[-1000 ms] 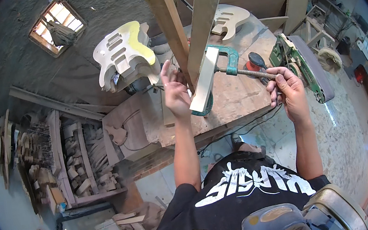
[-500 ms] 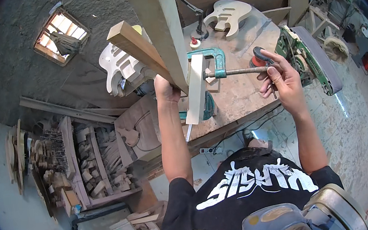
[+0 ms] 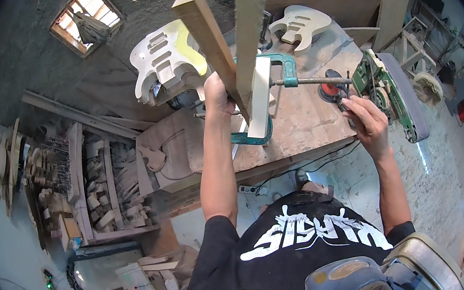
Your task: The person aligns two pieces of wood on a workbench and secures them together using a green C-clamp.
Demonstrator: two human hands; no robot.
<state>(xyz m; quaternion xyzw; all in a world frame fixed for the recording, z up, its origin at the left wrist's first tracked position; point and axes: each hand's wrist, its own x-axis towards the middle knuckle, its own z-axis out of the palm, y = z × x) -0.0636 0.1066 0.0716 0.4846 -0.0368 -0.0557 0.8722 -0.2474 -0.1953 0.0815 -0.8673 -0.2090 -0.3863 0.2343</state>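
Two green C-clamps, the upper clamp point(image 3: 288, 68) and the lower clamp point(image 3: 255, 137), sit on a pale wood strip point(image 3: 261, 96). Against that strip stand a brown wooden bar point(image 3: 206, 41) and a tall grey-brown board point(image 3: 252, 32), both rising toward me. My left hand point(image 3: 216, 94) is closed round the brown bar's lower part, its fingers partly hidden behind the wood. Just below the outer end of the upper clamp's threaded screw point(image 3: 317, 80), my right hand point(image 3: 369, 119) has its fingers pinched together, seemingly at the thin turning handle's lower end.
A red-and-black sander point(image 3: 329, 88) lies on the workbench point(image 3: 305, 127), left of a green belt machine point(image 3: 381, 86). Farther back are a white guitar body point(image 3: 303, 23) and, at left, stacked guitar bodies point(image 3: 159, 61). Shelves of wood offcuts point(image 3: 98, 190) stand lower left.
My right hand has come off the end of the clamp screw and dropped below it, fingers drawn together. The left hand keeps its grip on the bar. My view has shifted a little.
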